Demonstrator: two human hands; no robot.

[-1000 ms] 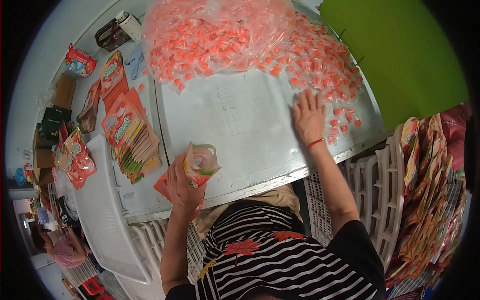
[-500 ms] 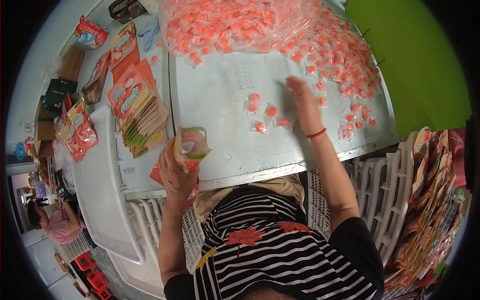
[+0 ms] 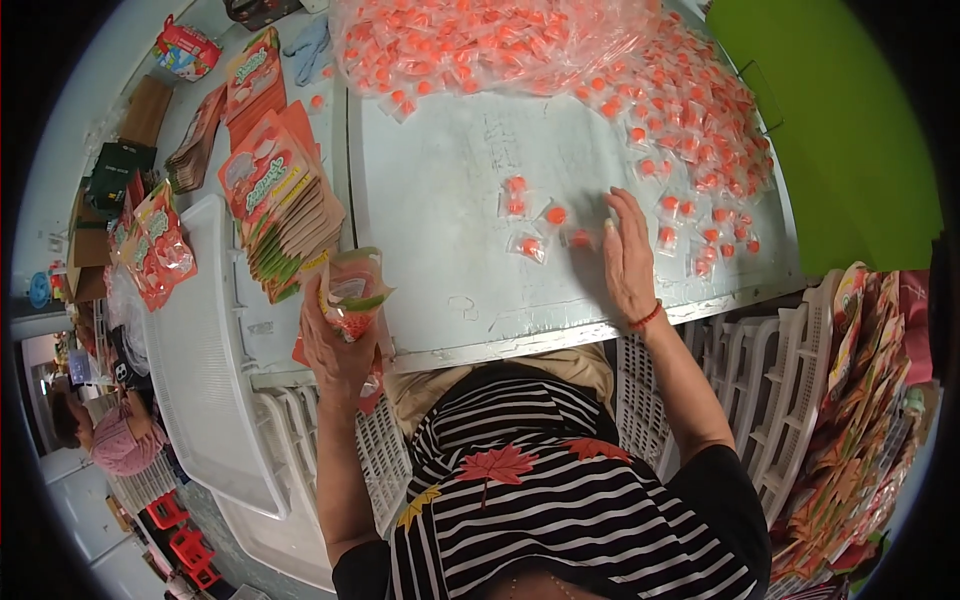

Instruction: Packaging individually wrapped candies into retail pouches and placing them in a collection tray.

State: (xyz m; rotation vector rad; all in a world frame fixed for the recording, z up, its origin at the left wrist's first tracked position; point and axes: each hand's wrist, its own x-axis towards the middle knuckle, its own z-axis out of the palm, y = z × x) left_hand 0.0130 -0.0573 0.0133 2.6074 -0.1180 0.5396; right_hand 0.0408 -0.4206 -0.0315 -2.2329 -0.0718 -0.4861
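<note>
My left hand (image 3: 335, 345) is closed around an opened, printed candy pouch (image 3: 357, 285) near the table's front edge, its mouth gaping upward. My right hand (image 3: 628, 262), fingers stretched out and holding nothing, hovers or rests just right of a few clear-wrapped red candies (image 3: 530, 245); whether it touches the nearest one I cannot tell. A large heap of the same wrapped candies (image 3: 490, 45) covers the far side of the table and runs down its right side. Left of the pouch lies a fanned stack of flat printed pouches (image 3: 275, 190).
White plastic trays (image 3: 200, 350) stand at the table's left, and white crates (image 3: 750, 370) below its right edge. Filled pouches (image 3: 160, 240) lie farther left. A green panel (image 3: 840, 130) borders the right. Another person (image 3: 125, 435) is at the far left.
My right hand has come nearer to me and now sits lower beside the loose candies. My left hand and its pouch have shifted slightly left.
</note>
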